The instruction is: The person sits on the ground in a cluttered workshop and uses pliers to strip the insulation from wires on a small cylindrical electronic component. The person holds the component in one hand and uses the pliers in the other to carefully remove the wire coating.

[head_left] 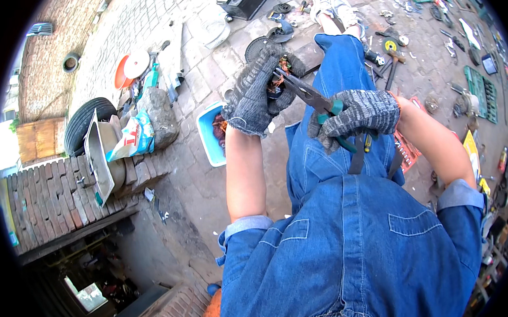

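Right hand [357,117], gloved in grey knit, closed around the green-handled pliers [309,92], which slant over denim clothing [316,164] toward copper-coloured wires [284,64] in a dark part [275,91]; whether their tips pinch the wires cannot be told. Left hand [255,90], gloved alike, curls around that part, its wrist just beside the right edge of a blue basin [206,139]. Open paving [190,189] stretches from the basin's lower edge toward the brickwork [54,195], whereas a red case [408,150] near the right forearm [431,136] narrows the room there.
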`<state>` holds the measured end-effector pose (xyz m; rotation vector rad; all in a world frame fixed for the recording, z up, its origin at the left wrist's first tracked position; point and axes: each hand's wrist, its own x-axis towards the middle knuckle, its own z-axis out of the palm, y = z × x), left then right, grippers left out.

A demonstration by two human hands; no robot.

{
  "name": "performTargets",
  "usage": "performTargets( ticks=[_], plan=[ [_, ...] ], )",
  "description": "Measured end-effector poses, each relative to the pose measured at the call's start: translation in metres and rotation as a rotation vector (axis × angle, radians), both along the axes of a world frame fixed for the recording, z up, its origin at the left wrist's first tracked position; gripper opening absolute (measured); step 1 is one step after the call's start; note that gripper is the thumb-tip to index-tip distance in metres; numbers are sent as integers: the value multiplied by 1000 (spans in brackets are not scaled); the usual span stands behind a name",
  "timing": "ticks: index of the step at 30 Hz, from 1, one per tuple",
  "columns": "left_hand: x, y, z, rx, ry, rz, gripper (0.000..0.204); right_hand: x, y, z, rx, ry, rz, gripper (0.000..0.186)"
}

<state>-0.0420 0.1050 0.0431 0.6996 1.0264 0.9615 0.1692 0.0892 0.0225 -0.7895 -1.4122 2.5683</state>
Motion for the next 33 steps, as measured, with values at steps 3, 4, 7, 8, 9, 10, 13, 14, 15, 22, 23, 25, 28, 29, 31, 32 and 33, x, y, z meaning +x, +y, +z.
performTargets(
  ticks=[3,4,7,8,9,10,13,14,15,22,23,25,28,29,31,32,33],
  plan=[
    [-2,-1,-8,-20,-57,89,30,-1,-3,0,-12,3,12,28],
    [-4,-1,-12,-22,-127,75,30,0,-4,0,-9,-8,19,27],
    [-8,-5,-18,-34,-275,42,32,-1,-15,5,105,-50,-39,25],
    [-8,-9,-15,-43,-290,38,32,-1,-18,10,142,-105,-53,25],
    [-8,-12,-12,-53,-305,34,33,-2,-20,17,179,-160,-67,25],
    [-8,-15,-10,-60,-296,51,33,-2,-20,20,216,-214,-80,26],
    [5,-18,-4,-96,-236,105,34,5,-23,10,569,-322,-198,31],
    [7,-17,-5,-97,-244,103,33,5,-23,8,684,-345,-243,31],
    [8,-16,-10,-99,-253,101,33,8,-18,2,915,-444,-219,31],
    [12,34,-62,-59,12,186,31,-10,9,-23,997,-743,-141,25],
    [7,40,-62,-115,47,269,31,-23,16,-33,1013,-724,-119,27],
    [-2,61,-70,-144,66,323,31,-44,32,-41,1048,-742,-91,30],
    [-45,79,-89,-130,114,379,35,-97,54,-59,1255,-720,131,31],
    [-50,84,-88,-161,142,383,35,-105,55,-53,1146,-694,179,29],
    [-69,79,-88,-181,272,338,35,-132,60,-69,977,-608,184,26],
    [-75,92,-102,-187,237,339,37,-138,69,-90,928,-566,147,24],
    [-76,98,-113,-157,280,401,37,-146,73,-98,882,-519,123,23]
  ],
)
